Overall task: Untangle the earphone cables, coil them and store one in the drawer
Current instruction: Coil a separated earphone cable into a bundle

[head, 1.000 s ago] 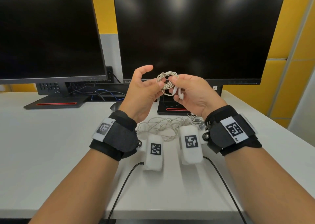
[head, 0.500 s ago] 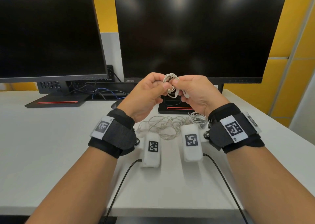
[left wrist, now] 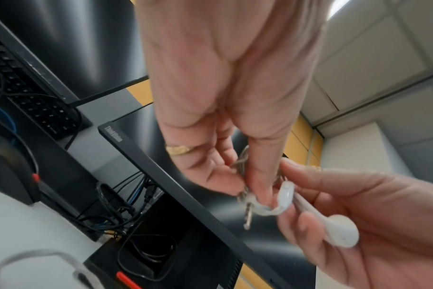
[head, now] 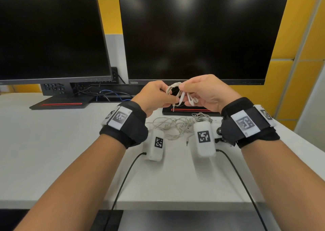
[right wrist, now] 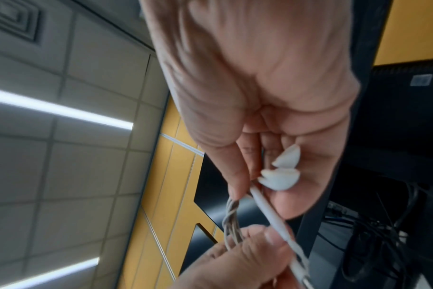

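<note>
The left hand [head: 154, 97], open a second ago, now pinches the coiled earphone cable [head: 175, 91].

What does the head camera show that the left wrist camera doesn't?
Only the head view shows the second earphone cable lying loose on the white desk and both wrist straps. Only the left wrist view shows the keyboard behind the monitors and a gold ring on the left hand. Both show the coiled earphone held up between the left hand and the right hand, jack plug hanging down.
</note>
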The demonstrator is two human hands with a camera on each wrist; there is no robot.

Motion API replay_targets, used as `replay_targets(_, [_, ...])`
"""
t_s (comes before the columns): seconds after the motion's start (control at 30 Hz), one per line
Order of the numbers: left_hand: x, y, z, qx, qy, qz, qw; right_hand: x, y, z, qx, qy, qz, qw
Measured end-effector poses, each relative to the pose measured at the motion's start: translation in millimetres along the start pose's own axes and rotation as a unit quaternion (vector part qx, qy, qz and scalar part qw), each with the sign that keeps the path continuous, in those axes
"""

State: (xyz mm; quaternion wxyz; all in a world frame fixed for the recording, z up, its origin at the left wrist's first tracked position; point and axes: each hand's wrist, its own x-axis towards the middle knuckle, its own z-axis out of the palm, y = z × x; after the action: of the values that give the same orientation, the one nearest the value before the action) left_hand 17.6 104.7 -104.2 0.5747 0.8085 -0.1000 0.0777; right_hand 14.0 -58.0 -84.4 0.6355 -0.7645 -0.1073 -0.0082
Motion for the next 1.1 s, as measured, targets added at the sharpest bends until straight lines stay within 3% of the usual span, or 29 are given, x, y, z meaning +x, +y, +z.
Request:
replay_targets(0.3, [-13.4, 15.5, 6.7, 0.073, -0.090, -0.072, 0.991, -18.8, -11.0, -10.1, -0.199, -0.018, -0.015, 0.980])
replay_targets(0.47, [-24.0, 21.0, 7.9, 0.145, -0.125, -0.104, 0.976, -26.5, -15.3, -15.1, -0.168, 0.014, 0.039, 0.985])
replay_targets(0.53, [-26.4, 17.7, 8.2, 0.272, -0.165, -0.119, 0.941, -29.7, -15.5, -20.7, -0.155, 0.022, 0.063, 0.986])
replay_targets(0.6, [-27.3, 13.0, 9.8, 0.433, -0.216, -0.128, 0.866, -31.9, -14.6, -24.5, -0.156, 0.024, 0.080, 0.984])
replay_targets(0.63, [-28.5, 12.4, 10.7, 0.484, -0.239, -0.132, 0.832, -33.0, -14.5, -25.6, -0.156, 0.022, 0.086, 0.984])
replay_targets(0.7, [-31.6, 13.3, 11.4, 0.515, -0.281, -0.141, 0.798, -35.3, -14.9, -26.7, -0.150, 0.017, 0.095, 0.984])
replay_targets(0.8, [-36.0, 12.9, 11.1, 0.504, -0.336, -0.147, 0.782, -38.1, -16.1, -27.2, -0.139, 0.011, 0.102, 0.985])
replay_targets(1.03, [-42.5, 0.1, 9.1, 0.566, -0.311, -0.147, 0.749, -39.7, -17.1, -23.0, -0.132, 0.001, 0.109, 0.985])
replay_targets(1.1, [-45.3, 0.8, 4.9, 0.560, -0.313, -0.151, 0.752, -40.1, -16.7, -20.1, -0.128, -0.004, 0.116, 0.985])
